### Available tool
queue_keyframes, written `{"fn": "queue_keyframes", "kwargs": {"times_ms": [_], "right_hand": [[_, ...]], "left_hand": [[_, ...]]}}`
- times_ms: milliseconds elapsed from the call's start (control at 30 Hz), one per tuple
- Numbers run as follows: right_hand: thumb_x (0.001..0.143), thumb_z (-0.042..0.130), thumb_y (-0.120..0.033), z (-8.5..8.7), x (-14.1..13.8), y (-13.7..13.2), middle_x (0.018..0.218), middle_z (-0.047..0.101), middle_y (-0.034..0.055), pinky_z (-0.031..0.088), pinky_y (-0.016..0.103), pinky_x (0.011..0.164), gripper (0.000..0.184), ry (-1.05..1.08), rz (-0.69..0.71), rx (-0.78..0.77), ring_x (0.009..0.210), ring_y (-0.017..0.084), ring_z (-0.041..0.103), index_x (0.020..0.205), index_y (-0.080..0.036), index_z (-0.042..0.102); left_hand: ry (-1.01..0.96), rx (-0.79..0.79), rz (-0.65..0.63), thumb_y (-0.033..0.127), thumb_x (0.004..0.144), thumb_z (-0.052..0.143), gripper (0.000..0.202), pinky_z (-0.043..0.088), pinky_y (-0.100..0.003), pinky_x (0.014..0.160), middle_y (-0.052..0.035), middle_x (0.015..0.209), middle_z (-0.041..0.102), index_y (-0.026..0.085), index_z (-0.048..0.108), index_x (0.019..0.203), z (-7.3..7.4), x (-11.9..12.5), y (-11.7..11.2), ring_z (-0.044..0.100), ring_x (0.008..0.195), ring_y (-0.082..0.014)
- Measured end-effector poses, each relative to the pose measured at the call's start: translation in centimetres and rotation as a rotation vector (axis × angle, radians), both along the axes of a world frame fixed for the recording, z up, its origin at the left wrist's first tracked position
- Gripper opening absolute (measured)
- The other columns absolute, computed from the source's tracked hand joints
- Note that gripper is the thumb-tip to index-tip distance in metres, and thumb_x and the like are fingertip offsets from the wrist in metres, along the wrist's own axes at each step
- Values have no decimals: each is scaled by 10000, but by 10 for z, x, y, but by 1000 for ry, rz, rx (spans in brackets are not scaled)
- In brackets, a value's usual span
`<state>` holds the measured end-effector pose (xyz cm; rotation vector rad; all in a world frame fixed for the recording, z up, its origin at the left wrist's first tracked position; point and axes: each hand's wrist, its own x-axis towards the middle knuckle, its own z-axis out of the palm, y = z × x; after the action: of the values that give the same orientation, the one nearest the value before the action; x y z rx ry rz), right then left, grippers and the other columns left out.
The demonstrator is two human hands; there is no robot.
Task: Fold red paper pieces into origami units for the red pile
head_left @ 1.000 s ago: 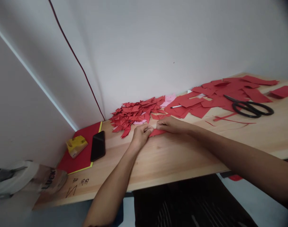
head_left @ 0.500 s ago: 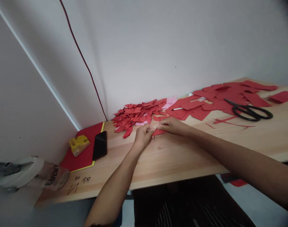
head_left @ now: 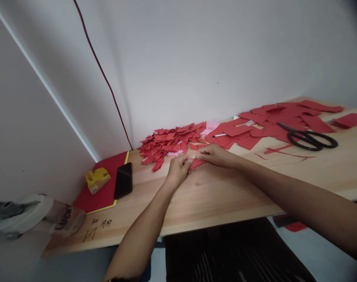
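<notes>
Between my two hands is a small piece of red paper (head_left: pixel 197 163), held just above or on the wooden table (head_left: pixel 219 199). My left hand (head_left: pixel 180 167) pinches its left side, fingers closed. On the other side, my right hand (head_left: pixel 213 155) grips the upper right part between thumb and fingers. The fingers hide much of the paper, so its exact folds cannot be made out. Right behind my hands lies a heap of folded red paper pieces (head_left: pixel 169 140), with some pink paper (head_left: pixel 210 127) among them.
Flat red paper sheets (head_left: pixel 284 121) spread along the wall, with a white pen (head_left: pixel 219 135) on them. Black-handled scissors (head_left: pixel 309 140) and thin paper strips (head_left: pixel 290 153) lie to the right. Leftward are a phone (head_left: pixel 123 181), a yellow packet (head_left: pixel 98 180) and a clear bottle (head_left: pixel 64 217).
My hands have shifted slightly apart on the red paper, and more of its red surface shows between them. Everything else stays where it was.
</notes>
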<state>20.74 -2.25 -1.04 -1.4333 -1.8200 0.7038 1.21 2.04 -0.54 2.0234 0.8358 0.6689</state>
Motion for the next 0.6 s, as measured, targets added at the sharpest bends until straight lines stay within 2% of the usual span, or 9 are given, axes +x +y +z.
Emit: {"fn": "queue_keyframes", "kwargs": {"times_ms": [133, 233, 333, 467, 600], "right_hand": [[843, 506, -533, 2, 2, -3, 549, 438, -39, 288, 241, 508, 427, 36, -4, -24, 517, 104, 412, 590, -195, 442], [860, 485, -527, 1, 3, -3, 545, 449, -34, 314, 239, 513, 428, 46, -11, 5, 522, 112, 444, 591, -197, 438], [879, 459, -462, 2, 3, -2, 603, 514, -11, 361, 248, 570, 375, 16, 5, 55, 596, 135, 495, 621, -190, 472], [885, 467, -326, 4, -2, -6, 813, 652, 45, 414, 282, 714, 244, -56, 84, 126, 769, 174, 570, 762, -172, 611], [893, 463, -242, 4, -8, -10, 835, 674, 66, 403, 289, 710, 225, -138, 130, 176, 758, 178, 569, 778, -167, 642]], "left_hand": [[12, 2, 54, 383, 849, 563, 284, 308, -202, 448, 30, 464, 560, 160, 554, 674, 2, -3, 2, 418, 382, -83], [20, 9, 47, 387, 863, 536, 291, 326, -200, 457, 23, 487, 575, 160, 547, 683, 2, -5, 3, 444, 401, -87], [33, 16, 0, 341, 884, 485, 252, 367, -204, 486, 8, 549, 610, 158, 561, 729, 1, -5, 2, 503, 444, -99], [57, 93, -22, 301, 886, 482, 239, 374, -209, 549, 11, 574, 605, 162, 566, 710, -1, -2, -2, 511, 505, -102], [79, 168, 0, 269, 864, 502, 243, 351, -221, 580, 16, 555, 578, 167, 550, 649, 0, 1, -6, 500, 543, -111]]}}
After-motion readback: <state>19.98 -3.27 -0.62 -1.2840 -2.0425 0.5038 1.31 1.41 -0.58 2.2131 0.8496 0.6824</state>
